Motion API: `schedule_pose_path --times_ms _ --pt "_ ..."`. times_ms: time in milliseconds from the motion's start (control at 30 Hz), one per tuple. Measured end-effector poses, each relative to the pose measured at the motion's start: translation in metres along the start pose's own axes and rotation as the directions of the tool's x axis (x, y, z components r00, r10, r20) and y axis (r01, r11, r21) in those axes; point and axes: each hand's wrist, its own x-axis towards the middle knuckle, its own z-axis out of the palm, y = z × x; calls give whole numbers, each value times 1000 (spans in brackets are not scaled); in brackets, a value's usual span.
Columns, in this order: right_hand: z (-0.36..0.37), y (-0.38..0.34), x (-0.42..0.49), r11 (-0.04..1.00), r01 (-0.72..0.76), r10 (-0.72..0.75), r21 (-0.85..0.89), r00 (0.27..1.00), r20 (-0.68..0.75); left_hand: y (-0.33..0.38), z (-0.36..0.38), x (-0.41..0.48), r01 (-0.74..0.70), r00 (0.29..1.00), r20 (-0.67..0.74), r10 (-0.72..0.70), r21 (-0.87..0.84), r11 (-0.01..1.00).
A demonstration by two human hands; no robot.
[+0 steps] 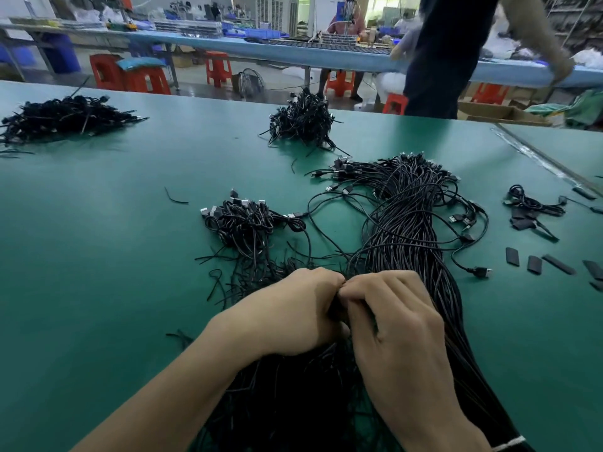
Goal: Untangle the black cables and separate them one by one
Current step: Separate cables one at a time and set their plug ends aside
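Observation:
A long thick bundle of black cables (408,223) runs from the table's middle right down to the bottom edge, its USB plugs fanned out at the far end. My left hand (293,314) and my right hand (394,321) meet knuckle to knuckle over the near part of the bundle. Both have curled fingers pinching black cable between them; the pinched spot is hidden by the fingers. A smaller tangled heap of cables (248,223) lies just left of the bundle, with loose strands trailing toward my left hand.
Two more cable piles sit on the green table (114,239), one at far left (65,117) and one at the back centre (303,120). Black sleeve pieces (535,264) and a small cable coil (528,203) lie at right. A person (447,53) stands beyond the far edge.

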Motion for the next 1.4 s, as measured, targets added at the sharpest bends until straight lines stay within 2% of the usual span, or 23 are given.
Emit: schedule_pose_path --times_ms 200,333,467,533,600,633,700,800,933,1067,1133,1200,1267,1400 --pt "1 -3 1 1000 -16 16 8 1000 17 1 7 -1 30 999 -44 -29 12 999" --pt "4 1 1 992 -105 102 65 993 55 1 10 1 56 992 -110 -61 -48 997" --pt "0 6 1 952 -233 243 197 970 -24 8 8 3 103 991 -49 -128 -357 928" --pt "-1 7 2 923 -271 303 273 950 -81 11 8 3 124 987 -9 -158 -575 809" --pt "0 4 3 892 -295 355 342 927 -125 11 9 3 85 987 -31 -155 -724 685" --pt "0 3 4 873 -307 382 379 914 -139 9 11 4 36 989 -75 -131 -727 685" --pt "1 2 5 810 -339 452 479 881 -140 7 12 7 -80 977 -203 -66 -633 770" --pt "2 5 7 661 -394 561 638 824 -73 2 14 10 -189 944 -330 12 -509 840" --pt "2 8 9 436 -446 651 782 756 69 -1 13 7 -253 851 -515 104 -228 940" --pt "-1 10 9 129 -444 647 887 716 264 4 10 2 -357 806 -538 246 -111 927" --pt "-3 11 9 32 -405 635 914 714 295 6 10 1 -384 803 -528 276 -104 918" --pt "-4 12 10 46 -390 636 920 722 274 7 9 1 -398 820 -509 264 -174 901" --pt "-5 12 11 115 -394 632 912 737 239 8 10 1 -409 827 -504 249 -237 881" --pt "-2 14 10 216 -397 641 892 747 178 8 15 2 -393 821 -516 245 -198 898"
